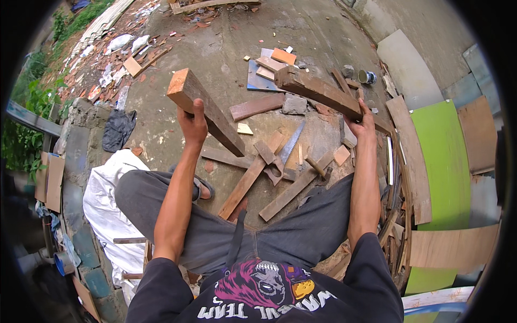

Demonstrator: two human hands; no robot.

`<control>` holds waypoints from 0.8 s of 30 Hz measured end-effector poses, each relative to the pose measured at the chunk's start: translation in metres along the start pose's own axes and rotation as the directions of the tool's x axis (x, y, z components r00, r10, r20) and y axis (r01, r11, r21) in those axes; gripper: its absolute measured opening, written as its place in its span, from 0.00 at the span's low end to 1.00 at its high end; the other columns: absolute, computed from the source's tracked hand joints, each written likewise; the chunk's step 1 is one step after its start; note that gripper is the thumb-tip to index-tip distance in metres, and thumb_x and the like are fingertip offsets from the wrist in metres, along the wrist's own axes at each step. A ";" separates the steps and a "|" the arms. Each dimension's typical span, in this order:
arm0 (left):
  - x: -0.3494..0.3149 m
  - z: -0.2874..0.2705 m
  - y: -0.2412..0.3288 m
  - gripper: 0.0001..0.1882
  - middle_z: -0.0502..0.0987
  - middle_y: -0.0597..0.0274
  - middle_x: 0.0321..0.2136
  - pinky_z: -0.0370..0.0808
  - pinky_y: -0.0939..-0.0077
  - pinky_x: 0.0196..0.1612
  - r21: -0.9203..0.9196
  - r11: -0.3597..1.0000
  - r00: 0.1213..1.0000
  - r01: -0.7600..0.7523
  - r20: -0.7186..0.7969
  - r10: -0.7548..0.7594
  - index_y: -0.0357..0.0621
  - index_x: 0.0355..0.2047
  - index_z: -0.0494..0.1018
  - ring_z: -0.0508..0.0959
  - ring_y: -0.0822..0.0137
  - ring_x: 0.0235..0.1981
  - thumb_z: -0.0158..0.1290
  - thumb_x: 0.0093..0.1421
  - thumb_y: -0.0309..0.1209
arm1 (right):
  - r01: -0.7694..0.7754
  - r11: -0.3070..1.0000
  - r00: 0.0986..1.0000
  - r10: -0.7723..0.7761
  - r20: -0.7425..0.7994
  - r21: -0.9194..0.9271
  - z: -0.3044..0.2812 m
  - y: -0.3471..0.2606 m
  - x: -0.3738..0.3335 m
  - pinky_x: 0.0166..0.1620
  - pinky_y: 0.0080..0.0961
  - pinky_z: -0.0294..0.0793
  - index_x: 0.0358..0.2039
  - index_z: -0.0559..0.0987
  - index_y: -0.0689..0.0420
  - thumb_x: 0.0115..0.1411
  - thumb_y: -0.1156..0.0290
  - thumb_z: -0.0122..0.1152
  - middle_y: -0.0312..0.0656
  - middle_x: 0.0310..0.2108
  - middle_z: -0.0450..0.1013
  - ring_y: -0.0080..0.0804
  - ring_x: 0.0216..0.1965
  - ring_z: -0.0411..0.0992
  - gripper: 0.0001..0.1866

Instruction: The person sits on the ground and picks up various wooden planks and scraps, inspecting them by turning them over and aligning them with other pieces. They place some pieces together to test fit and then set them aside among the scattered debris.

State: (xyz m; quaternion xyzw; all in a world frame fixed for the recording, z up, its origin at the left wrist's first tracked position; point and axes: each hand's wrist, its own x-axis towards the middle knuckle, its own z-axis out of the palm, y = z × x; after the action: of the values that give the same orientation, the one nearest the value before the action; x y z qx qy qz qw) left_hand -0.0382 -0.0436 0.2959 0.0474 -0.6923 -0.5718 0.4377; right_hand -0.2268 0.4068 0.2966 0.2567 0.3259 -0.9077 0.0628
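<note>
My left hand (194, 124) is closed round a thick brown wooden beam (212, 116), tilted with its pale sawn end up and away to the left. In my right hand (362, 121) is a darker, weathered wooden beam (318, 92), its rough end angled toward the middle. The two beams are held apart, above the ground. Between my knees lies a handsaw (291, 145) with a wooden handle, resting across crossed wooden battens (245, 185). Close to it is a stick-like wooden handle (315, 166) on another batten (291, 196); what it belongs to is unclear.
Beyond the beams, wood offcuts (284, 56) lie on a blue board (257, 81), near a concrete chunk (294, 104) and an open can (367, 77). Panels, one a green board (442, 161), line the right. At left are a white sack (102, 199) and a low block wall (81, 215).
</note>
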 end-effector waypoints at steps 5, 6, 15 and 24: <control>0.002 -0.019 0.004 0.21 0.72 0.64 0.32 0.69 0.75 0.35 0.040 0.999 0.999 -0.023 0.046 0.021 0.35 0.42 0.70 0.71 0.73 0.33 0.54 0.66 0.44 | -0.094 0.993 0.993 0.088 -0.078 -0.072 -0.018 0.008 -0.009 0.54 0.53 0.71 0.50 0.73 0.55 0.48 0.69 0.68 0.49 0.51 0.70 0.49 0.51 0.69 0.26; 0.000 -0.022 0.005 0.21 0.73 0.63 0.32 0.70 0.74 0.35 0.069 0.998 0.997 -0.003 0.080 -0.003 0.35 0.43 0.70 0.72 0.72 0.32 0.54 0.65 0.44 | -0.104 0.991 0.992 0.097 -0.083 -0.084 -0.020 0.008 -0.010 0.54 0.52 0.71 0.50 0.72 0.55 0.47 0.69 0.67 0.49 0.52 0.70 0.49 0.52 0.69 0.28; 0.032 0.006 0.019 0.28 0.79 0.51 0.33 0.75 0.66 0.37 0.249 0.962 0.930 -0.112 0.367 0.013 0.36 0.43 0.74 0.80 0.59 0.34 0.58 0.59 0.53 | 0.086 0.993 0.994 -0.091 -0.057 -0.077 -0.006 0.006 -0.010 0.54 0.54 0.69 0.50 0.72 0.55 0.46 0.61 0.55 0.48 0.52 0.71 0.49 0.52 0.69 0.28; 0.099 0.065 -0.057 0.29 0.82 0.49 0.34 0.77 0.63 0.38 0.383 0.913 0.829 -0.142 0.550 -0.101 0.42 0.45 0.77 0.83 0.55 0.35 0.60 0.56 0.54 | 0.204 0.977 0.937 -0.211 -0.277 -0.057 -0.006 0.051 0.028 0.49 0.54 0.76 0.48 0.70 0.59 0.48 0.69 0.58 0.48 0.46 0.72 0.49 0.46 0.74 0.24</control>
State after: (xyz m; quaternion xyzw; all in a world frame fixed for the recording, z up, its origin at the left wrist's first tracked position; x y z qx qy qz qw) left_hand -0.1667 -0.0705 0.3059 -0.0394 -0.8937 -0.3984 0.2024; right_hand -0.2339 0.3718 0.2500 0.3465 0.3689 -0.8590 -0.0768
